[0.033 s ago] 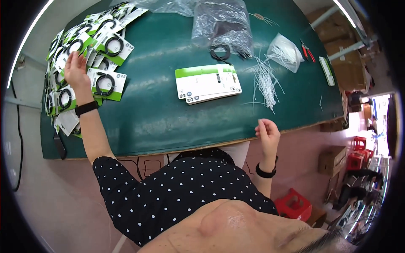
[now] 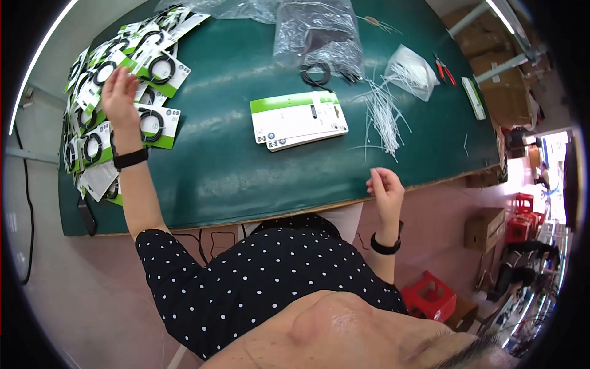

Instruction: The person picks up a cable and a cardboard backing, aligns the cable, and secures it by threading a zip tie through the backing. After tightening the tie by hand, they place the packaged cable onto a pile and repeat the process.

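Observation:
My left hand [image 2: 121,98] is over the pile of carded cables at the left, fingers raised and slightly apart, with nothing visible in it. Beside it lies a white and green card with a coiled black cable [image 2: 161,67]; another carded cable [image 2: 158,126] is just below the hand. My right hand [image 2: 386,187] is at the table's front edge, its fingers curled in with nothing showing in them. Between the hands, white and green cards [image 2: 298,118] lie in a small stack. Beyond my right hand is a loose bunch of white cable ties [image 2: 385,120].
On the green table [image 2: 246,178] are clear plastic bags [image 2: 319,31], a loose black cable coil [image 2: 315,75], a bag of cable ties [image 2: 410,72], red-handled cutters [image 2: 444,69] and a green and white strip [image 2: 473,98]. A red stool [image 2: 428,296] stands below.
My left hand has shifted slightly right and up over the pile, its fingers a little more spread. My right hand is nearly still. The view has shifted slightly.

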`<state>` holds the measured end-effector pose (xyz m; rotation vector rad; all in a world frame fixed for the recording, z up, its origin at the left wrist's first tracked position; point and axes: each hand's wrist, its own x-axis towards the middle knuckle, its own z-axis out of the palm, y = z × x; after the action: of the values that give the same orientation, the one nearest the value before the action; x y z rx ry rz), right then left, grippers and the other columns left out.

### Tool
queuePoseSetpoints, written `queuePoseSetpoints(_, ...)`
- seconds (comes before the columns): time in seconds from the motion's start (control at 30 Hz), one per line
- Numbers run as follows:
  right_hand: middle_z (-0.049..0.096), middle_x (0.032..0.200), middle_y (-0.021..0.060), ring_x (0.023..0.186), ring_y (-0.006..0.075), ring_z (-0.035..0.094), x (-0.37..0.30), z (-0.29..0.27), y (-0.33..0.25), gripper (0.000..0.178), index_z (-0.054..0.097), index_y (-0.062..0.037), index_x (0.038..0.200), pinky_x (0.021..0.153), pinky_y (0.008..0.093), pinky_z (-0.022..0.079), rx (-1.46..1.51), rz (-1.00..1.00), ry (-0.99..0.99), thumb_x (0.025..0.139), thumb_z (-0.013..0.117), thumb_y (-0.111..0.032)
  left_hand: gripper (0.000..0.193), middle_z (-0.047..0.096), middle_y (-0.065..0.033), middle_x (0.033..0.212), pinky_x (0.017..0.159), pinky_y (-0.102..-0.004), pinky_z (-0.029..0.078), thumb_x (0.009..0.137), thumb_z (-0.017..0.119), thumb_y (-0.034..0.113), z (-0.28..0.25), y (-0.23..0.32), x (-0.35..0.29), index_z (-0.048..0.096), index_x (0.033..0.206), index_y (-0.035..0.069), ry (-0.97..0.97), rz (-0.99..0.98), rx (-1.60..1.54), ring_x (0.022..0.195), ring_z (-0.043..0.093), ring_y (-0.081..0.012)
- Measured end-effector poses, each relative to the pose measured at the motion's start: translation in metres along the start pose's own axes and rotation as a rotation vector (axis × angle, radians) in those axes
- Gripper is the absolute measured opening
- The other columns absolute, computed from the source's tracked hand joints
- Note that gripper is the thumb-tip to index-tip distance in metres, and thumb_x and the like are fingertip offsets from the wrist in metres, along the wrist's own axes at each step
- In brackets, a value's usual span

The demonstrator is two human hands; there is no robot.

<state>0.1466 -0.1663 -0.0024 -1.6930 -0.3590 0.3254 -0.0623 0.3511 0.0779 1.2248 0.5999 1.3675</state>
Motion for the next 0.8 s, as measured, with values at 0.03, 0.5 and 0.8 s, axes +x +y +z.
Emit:
queuePoseSetpoints(0.03,0.062,0.072,0.0025,0.061,0.0055,0.056,0.003,0.006,-0.001,0.011,0.063,-0.0012,0.096,0.054,0.0175,0.044,0.012,-0.003,-0.028,0.090,0.063,-0.011,0.021,0.065,-0.0095,0.101,0.075,-0.0263,0.053,0.091,0.060,0.010,0.035,-0.002,-0.024,0.059,0.110,0.000,-0.192,-0.093,0.065,0.085,0.064,-0.0154)
queuePoseSetpoints(0.5,0.062,0.076,0.0030,0.063,0.0067,0.059,0.012,0.035,0.030,0.006,0.063,0.0011,0.091,0.056,0.0195,0.046,-0.034,-0.262,-0.188,0.087,0.063,-0.004,0.031,0.065,-0.0126,0.108,0.078,-0.0320,0.050,0.082,0.063,0.006,0.237,-0.136,-0.130,0.063,0.114,0.004,-1.216,0.207,0.852,0.088,0.064,-0.0207)
queuePoseSetpoints(0.8,0.062,0.076,0.0027,0.064,0.0067,0.059,0.014,0.031,0.032,0.006,0.063,0.0010,0.090,0.055,0.0196,0.046,-0.001,-0.254,-0.199,0.086,0.063,-0.004,0.025,0.060,-0.0130,0.088,0.071,-0.0347,0.049,0.079,0.069,0.010,0.255,-0.149,-0.133,0.068,0.102,0.002,-1.234,0.330,0.935,0.079,0.063,-0.0234)
